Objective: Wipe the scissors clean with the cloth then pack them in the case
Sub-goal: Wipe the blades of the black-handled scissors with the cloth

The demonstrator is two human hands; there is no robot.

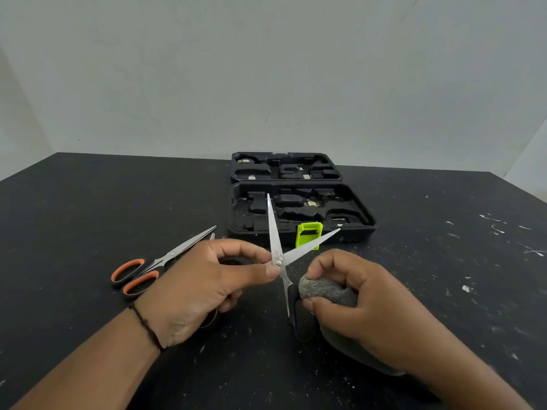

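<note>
Left hand [207,279] fingers pinch open scissors [281,255] at pivot; right hand [349,294] fingers clamp cloth [322,288] below pivot; operator wipes outward along blades, away from edges

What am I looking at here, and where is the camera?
There is no machine: a person works with bare hands, filmed by one camera worn on the head, looking down. The left hand pinches open scissors at the pivot, blades spread. The right hand grips a grey cloth against the handle. On the black table lie a second pair, the orange scissors, and an open black case with a green latch.
</note>
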